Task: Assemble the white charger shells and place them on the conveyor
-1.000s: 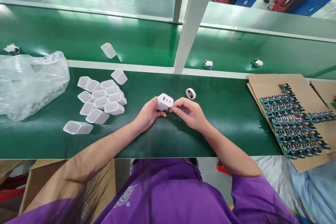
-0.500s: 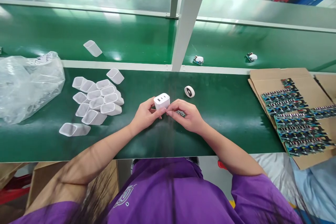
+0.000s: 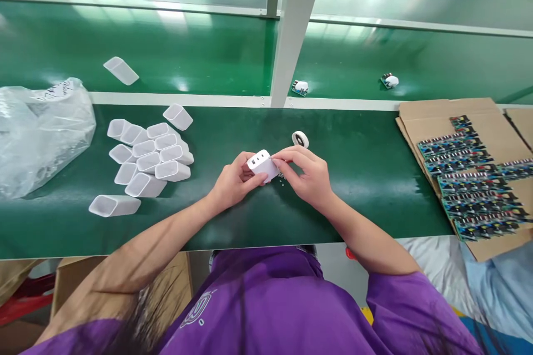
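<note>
A white charger (image 3: 264, 165) with several port openings on its end face is gripped by my left hand (image 3: 234, 180), thumb along its near side. My right hand (image 3: 307, 175) is closed in a pinch at the charger's right edge; whatever is between the fingertips is too small to make out. Tiny metallic-looking pieces (image 3: 281, 179) lie on the green bench below my right fingers. Just beyond that hand, a white roll with a dark centre (image 3: 300, 139) rests on the bench. Left of my hands stands a cluster of open white charger housings (image 3: 149, 162).
At the far left lies a clear plastic bag (image 3: 45, 133). Circuit boards (image 3: 474, 188) stand in rows on cardboard (image 3: 437, 112) at the right. Behind the bench runs a green conveyor belt (image 3: 208, 55) carrying one housing and two small boards. A white post (image 3: 293, 33) rises in the middle.
The charger has tilted and shifted slightly right, and my right fingertips have moved up to its right edge. On the belt, the housing and both small boards have moved left.
</note>
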Demonstrator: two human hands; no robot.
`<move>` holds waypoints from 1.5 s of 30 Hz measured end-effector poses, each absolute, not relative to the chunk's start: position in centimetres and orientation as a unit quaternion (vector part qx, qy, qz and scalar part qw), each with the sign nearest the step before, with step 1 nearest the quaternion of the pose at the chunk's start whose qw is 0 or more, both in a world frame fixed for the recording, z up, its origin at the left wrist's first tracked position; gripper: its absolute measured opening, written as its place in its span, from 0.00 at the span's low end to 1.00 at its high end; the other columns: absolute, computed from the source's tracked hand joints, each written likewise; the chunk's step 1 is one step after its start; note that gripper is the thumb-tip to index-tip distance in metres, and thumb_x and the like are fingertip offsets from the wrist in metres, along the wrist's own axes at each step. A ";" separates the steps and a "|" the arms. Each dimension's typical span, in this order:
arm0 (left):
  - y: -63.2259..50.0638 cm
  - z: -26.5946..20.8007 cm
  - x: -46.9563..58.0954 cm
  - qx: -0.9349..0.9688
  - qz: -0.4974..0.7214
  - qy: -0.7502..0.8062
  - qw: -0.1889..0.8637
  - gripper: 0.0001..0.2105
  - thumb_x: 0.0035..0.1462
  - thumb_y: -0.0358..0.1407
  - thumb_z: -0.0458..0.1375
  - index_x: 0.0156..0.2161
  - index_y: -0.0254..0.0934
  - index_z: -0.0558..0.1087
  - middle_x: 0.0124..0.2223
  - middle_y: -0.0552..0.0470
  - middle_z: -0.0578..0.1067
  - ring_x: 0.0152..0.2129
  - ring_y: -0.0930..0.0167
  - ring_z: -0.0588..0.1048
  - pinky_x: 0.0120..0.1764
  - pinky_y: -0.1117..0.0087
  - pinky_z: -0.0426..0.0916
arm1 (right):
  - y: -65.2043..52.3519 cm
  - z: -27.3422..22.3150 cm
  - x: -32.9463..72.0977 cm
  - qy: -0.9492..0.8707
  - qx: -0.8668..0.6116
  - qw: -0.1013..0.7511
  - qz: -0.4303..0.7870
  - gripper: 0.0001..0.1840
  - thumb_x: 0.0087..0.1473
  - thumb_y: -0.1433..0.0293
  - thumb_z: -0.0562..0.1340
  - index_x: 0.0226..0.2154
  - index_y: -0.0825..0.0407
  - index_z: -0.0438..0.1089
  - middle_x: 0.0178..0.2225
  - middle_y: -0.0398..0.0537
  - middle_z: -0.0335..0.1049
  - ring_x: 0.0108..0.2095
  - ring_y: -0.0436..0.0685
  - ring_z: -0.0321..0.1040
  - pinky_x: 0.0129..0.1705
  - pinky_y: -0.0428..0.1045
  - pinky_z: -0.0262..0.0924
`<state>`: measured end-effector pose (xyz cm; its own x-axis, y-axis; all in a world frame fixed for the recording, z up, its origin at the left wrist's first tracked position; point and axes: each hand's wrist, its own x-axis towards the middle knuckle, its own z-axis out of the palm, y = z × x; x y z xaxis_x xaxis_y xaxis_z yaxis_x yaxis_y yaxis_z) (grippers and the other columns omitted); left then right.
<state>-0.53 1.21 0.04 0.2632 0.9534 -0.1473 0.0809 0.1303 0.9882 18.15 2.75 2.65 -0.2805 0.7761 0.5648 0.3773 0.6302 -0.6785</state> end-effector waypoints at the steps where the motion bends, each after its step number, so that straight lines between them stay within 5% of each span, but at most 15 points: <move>1: 1.2 0.0 -0.5 0.542 0.376 0.477 0.581 0.20 0.49 0.45 0.64 0.43 0.38 0.65 0.35 0.52 0.79 0.30 0.67 0.80 0.36 0.66 0.77 | 2.7 2.6 18.1 -0.774 -0.373 0.473 0.194 0.06 0.60 0.75 0.60 0.34 0.50 0.72 0.33 0.44 0.75 0.34 0.49 0.72 0.38 0.45 0.69; 22: 1.1 0.2 -0.5 0.649 0.381 0.527 0.395 0.22 0.47 0.52 0.65 0.40 0.38 0.70 0.31 0.55 0.78 0.26 0.73 0.78 0.31 0.73 0.75 | 2.2 1.8 17.7 -0.793 -0.366 0.481 0.078 0.08 0.58 0.78 0.61 0.36 0.51 0.73 0.32 0.45 0.77 0.32 0.49 0.74 0.33 0.43 0.70; 30: 1.2 0.2 -0.9 0.682 0.376 0.545 0.311 0.17 0.51 0.48 0.63 0.39 0.38 0.69 0.29 0.56 0.77 0.22 0.74 0.75 0.25 0.76 0.71 | 0.9 1.2 16.6 -0.811 -0.375 0.448 0.042 0.15 0.60 0.77 0.58 0.49 0.51 0.70 0.43 0.52 0.74 0.43 0.54 0.73 0.44 0.49 0.72; 33: 1.4 0.7 -1.1 0.665 0.371 0.554 0.336 0.18 0.52 0.42 0.60 0.47 0.38 0.68 0.35 0.54 0.78 0.25 0.75 0.76 0.29 0.76 0.72 | 0.8 1.2 16.4 -0.798 -0.376 0.455 0.121 0.17 0.60 0.76 0.58 0.52 0.53 0.69 0.46 0.55 0.71 0.46 0.55 0.71 0.46 0.51 0.71; 37: 1.5 0.8 -1.1 0.637 0.350 0.512 0.458 0.20 0.56 0.39 0.53 0.54 0.38 0.64 0.38 0.53 0.76 0.19 0.77 0.72 0.25 0.75 0.70 | 1.3 1.4 16.6 -0.735 -0.378 0.466 0.315 0.13 0.60 0.72 0.59 0.47 0.47 0.72 0.38 0.45 0.70 0.37 0.49 0.70 0.41 0.47 0.70; 45: 1.6 0.6 -1.1 0.661 0.357 0.498 0.433 0.17 0.57 0.49 0.50 0.41 0.38 0.68 0.34 0.52 0.76 0.25 0.73 0.72 0.27 0.73 0.66 | 1.8 1.2 16.6 -0.615 -0.379 0.434 0.539 0.12 0.56 0.62 0.64 0.41 0.50 0.74 0.33 0.44 0.70 0.33 0.49 0.69 0.37 0.47 0.70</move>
<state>-1.14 1.55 0.60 0.2492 0.9676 0.0399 0.3493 -0.1283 0.9282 16.59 1.77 1.21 -0.3372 0.9330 0.1255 -0.0014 0.1328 -0.9911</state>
